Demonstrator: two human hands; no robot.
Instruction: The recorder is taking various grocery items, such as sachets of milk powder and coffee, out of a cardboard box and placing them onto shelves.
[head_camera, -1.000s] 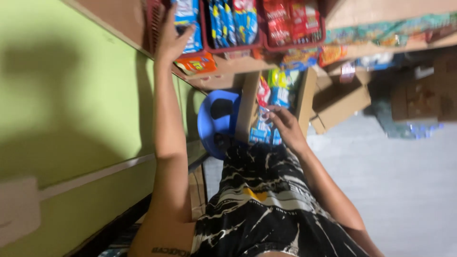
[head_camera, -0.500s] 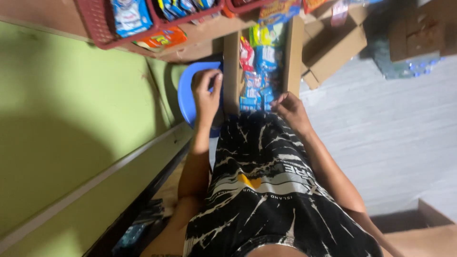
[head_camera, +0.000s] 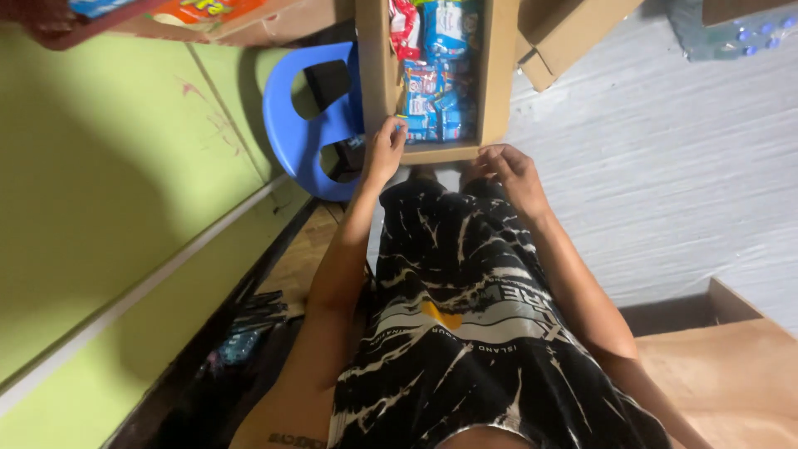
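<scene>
An open cardboard box stands in front of me, filled with blue and red snack packets. My left hand grips the box's near left corner, fingertips at the rim beside a blue packet. My right hand has its fingers curled against the near right corner of the box. Both forearms reach forward past my black-and-white patterned shirt.
A blue plastic chair stands left of the box against the green wall. More cardboard boxes and wrapped bottles lie at the back right. A red basket hangs top left. A wooden surface is at bottom right.
My left hand came down from the hanging basket to the box's near left corner. My right hand drew back from the packets to the near right corner. The view tilted downward.
</scene>
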